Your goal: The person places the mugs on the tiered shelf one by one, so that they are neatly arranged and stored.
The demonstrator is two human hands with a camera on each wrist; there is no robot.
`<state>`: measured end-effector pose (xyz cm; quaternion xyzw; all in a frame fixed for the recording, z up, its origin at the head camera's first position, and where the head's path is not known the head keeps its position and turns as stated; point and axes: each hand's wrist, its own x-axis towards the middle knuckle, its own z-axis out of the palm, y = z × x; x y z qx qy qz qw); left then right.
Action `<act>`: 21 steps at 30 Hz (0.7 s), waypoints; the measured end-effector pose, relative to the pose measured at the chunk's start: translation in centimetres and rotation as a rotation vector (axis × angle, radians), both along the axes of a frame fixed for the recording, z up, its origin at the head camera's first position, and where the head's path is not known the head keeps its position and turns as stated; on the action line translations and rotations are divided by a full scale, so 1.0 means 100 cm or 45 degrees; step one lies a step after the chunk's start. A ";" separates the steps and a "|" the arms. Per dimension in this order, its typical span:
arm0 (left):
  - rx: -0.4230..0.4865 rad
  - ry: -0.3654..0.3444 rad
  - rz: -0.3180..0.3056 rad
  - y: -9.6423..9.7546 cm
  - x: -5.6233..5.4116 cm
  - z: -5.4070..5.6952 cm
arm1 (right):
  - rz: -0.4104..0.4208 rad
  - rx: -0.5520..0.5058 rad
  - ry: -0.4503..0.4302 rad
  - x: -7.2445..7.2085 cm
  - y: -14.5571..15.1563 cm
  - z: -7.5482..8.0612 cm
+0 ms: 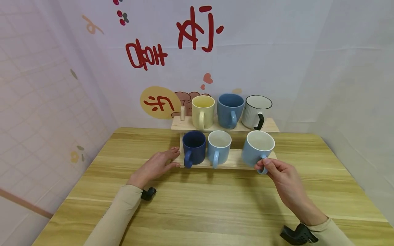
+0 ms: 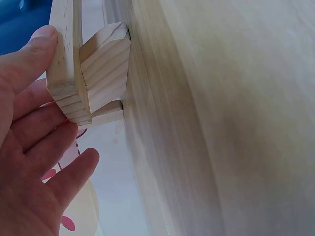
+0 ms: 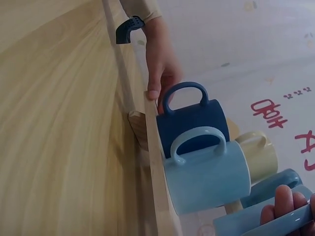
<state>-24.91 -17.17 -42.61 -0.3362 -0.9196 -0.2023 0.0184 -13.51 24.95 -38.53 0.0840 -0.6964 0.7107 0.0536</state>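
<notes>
My right hand (image 1: 286, 182) pinches the handle of a light blue mug (image 1: 253, 153) with a white inside, at the right part of the lower shelf of a wooden rack (image 1: 237, 160). Whether the mug's base touches the shelf cannot be told. At the rack's left end, my left hand (image 1: 157, 167) grips the lower board (image 2: 66, 64), thumb on one side and fingers on the other. Beside that hand stands a dark blue mug (image 1: 194, 147), then a second light blue mug (image 1: 219, 147). Both have their handles toward me.
Along the upper shelf (image 1: 181, 125) stand a yellow mug (image 1: 203, 111), a medium blue mug (image 1: 230, 111) and a white mug with a black rim and handle (image 1: 255, 112). A printed white cloth (image 1: 261, 44) hangs behind the wood-grain table (image 1: 197, 205).
</notes>
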 end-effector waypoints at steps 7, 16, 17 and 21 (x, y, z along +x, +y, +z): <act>-0.006 -0.005 0.007 0.000 0.001 -0.002 | -0.004 0.038 -0.091 -0.006 -0.010 -0.006; 0.005 -0.012 0.005 0.002 0.001 0.000 | 0.003 0.038 -0.153 -0.012 -0.022 -0.011; 0.005 -0.012 0.006 0.002 0.001 0.000 | 0.002 0.040 -0.158 -0.013 -0.023 -0.011; 0.001 -0.013 0.005 0.001 0.000 -0.001 | -0.009 0.060 -0.169 -0.016 -0.025 -0.013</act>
